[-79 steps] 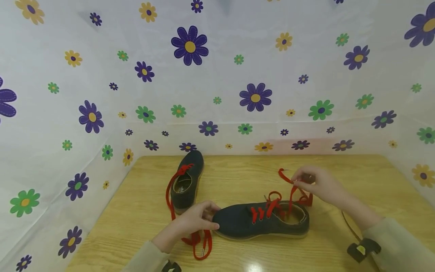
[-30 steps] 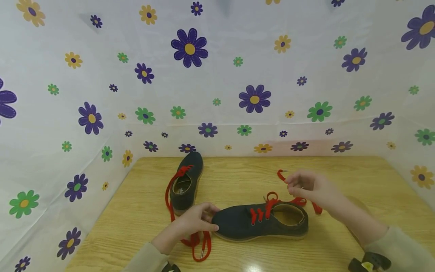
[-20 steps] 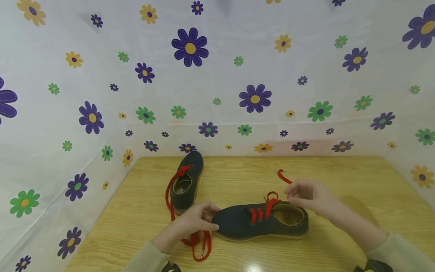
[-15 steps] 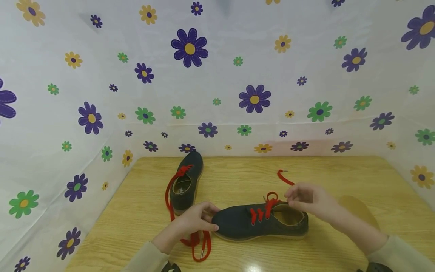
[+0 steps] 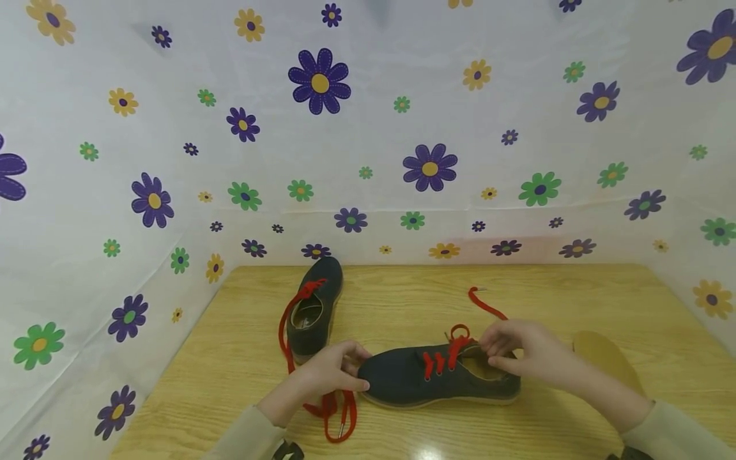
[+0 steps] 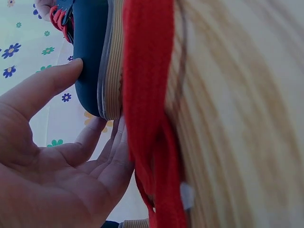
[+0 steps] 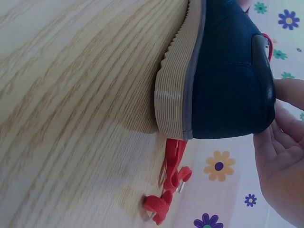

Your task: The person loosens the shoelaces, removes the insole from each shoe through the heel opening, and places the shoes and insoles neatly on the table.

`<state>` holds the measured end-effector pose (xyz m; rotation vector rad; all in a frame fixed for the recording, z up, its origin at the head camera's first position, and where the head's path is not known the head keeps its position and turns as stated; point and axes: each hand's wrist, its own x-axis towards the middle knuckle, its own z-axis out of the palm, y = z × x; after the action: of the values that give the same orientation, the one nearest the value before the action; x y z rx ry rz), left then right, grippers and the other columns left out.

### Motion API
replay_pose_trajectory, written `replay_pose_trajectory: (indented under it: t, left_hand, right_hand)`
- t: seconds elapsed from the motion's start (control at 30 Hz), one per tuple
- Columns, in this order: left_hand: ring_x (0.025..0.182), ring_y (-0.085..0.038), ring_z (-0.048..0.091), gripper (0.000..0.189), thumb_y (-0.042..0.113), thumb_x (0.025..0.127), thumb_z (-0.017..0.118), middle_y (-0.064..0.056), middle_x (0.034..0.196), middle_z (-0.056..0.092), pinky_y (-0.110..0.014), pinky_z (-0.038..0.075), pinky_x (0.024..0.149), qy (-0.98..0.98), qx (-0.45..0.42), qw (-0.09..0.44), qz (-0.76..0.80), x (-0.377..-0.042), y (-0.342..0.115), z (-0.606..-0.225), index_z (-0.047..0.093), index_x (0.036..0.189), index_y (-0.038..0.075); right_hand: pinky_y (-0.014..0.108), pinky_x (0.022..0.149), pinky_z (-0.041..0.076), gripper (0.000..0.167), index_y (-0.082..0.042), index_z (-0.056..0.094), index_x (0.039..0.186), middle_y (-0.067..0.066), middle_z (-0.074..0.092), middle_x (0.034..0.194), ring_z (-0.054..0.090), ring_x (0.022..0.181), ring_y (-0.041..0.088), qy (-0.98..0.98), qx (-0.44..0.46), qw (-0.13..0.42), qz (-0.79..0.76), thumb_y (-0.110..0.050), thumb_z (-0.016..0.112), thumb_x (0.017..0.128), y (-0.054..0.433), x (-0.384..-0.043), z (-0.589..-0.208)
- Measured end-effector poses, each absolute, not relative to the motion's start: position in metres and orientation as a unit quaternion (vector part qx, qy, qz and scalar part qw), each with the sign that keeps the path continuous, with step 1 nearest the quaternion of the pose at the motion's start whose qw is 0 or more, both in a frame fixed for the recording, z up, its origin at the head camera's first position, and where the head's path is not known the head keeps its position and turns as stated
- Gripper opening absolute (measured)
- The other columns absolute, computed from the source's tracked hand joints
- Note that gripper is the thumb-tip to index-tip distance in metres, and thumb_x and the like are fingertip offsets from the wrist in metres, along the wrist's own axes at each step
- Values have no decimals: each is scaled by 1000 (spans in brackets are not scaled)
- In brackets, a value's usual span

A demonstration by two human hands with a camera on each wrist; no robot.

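A navy shoe (image 5: pixel 402 377) with red laces lies sideways on the table, toe to the left. My left hand (image 5: pixel 328 377) grips its toe; in the left wrist view, the thumb (image 6: pixel 71 71) presses one side, with fingers at the toe tip. My right hand (image 5: pixel 531 348) is over the shoe's opening, fingers bent at the far collar edge. In the right wrist view the hand is beside the collar and heel (image 7: pixel 228 109); I cannot tell whether it pinches anything there. One red lace end (image 5: pixel 485 303) extends behind the right hand.
A second navy shoe (image 5: pixel 313 313) stands at the back left. Its long red lace (image 5: pixel 330 409) trails to the front, under the left hand. A tan rounded flat piece (image 5: pixel 606 358) lies beside the right forearm. A flower-print white sheet (image 5: pixel 374 128) walls the wooden table (image 5: pixel 575 300).
My right hand has let go of the lace it held up, then moved down and over the shoe's opening. The lace now lies behind the shoe. The left hand has stayed at the toe.
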<state>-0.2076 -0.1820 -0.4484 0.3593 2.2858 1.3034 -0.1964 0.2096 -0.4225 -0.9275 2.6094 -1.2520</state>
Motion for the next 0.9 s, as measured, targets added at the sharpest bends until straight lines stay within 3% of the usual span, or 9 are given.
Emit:
replay_pose_trajectory:
  t: [0.27, 0.57, 0.9]
  left_hand:
    - [102, -21, 73, 43, 0, 87, 84, -16, 125, 67, -34, 61, 86, 837, 131, 242, 473, -207, -182, -447, 65, 126, -2]
    - [101, -19, 72, 43, 0, 87, 83, -15, 123, 67, -32, 60, 85, 837, 138, 240, 472, -207, -182, -447, 65, 126, -2]
    - [102, -20, 72, 43, 1, 87, 83, -16, 123, 67, -33, 61, 86, 837, 138, 238, 472, -206, -181, -446, 65, 126, -2]
  right_hand:
    - [25, 79, 61, 23, -9, 76, 111, 0, 79, 103, 74, 90, 7, 889, -312, 38, -333, -9, 85, 89, 207, -194, -417]
    - [25, 74, 60, 24, -10, 79, 111, 2, 81, 106, 77, 89, 12, 910, -328, 16, -254, -11, 86, 88, 203, -191, -415]
    - [41, 83, 63, 28, -9, 82, 114, 4, 82, 108, 78, 100, 25, 934, -334, -8, -126, -14, 87, 87, 189, -184, -409]
